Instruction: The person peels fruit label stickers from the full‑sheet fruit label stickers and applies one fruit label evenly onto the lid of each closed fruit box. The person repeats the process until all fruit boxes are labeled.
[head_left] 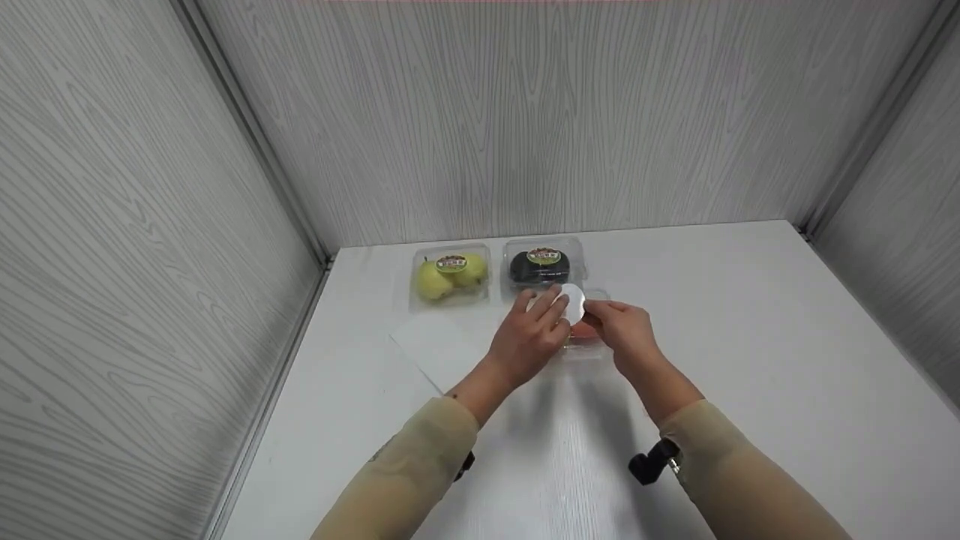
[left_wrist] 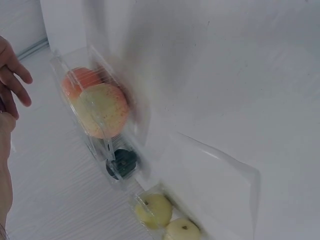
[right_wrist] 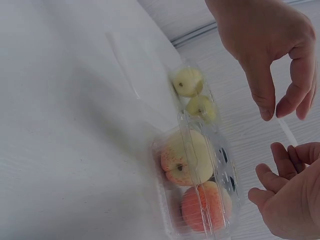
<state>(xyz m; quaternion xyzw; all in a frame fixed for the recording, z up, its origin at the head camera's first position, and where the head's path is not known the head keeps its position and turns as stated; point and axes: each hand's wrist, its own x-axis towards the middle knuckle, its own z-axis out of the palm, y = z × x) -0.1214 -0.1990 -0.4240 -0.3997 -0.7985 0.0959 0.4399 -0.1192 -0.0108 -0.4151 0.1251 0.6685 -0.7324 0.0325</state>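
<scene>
Between my hands is a white round sticker (head_left: 572,303), seen edge-on in the right wrist view as a thin white strip (right_wrist: 287,131). My left hand (head_left: 529,335) pinches one edge between thumb and forefinger, its other fingers spread. The right hand (head_left: 628,331) pinches the opposite edge with fingertips. Below the sticker stands a clear plastic clamshell box (right_wrist: 167,212) with two red-and-yellow fruits (left_wrist: 102,110), apples or peaches. The hands hide much of this box in the head view.
Behind stands a clear clamshell with dark green fruit (head_left: 538,268) and a round green label. To its left is another labelled clamshell with yellow pears (head_left: 435,281). A white sheet (head_left: 439,345) lies left of my left hand. Grey wood-grain panels (head_left: 525,112) enclose the table.
</scene>
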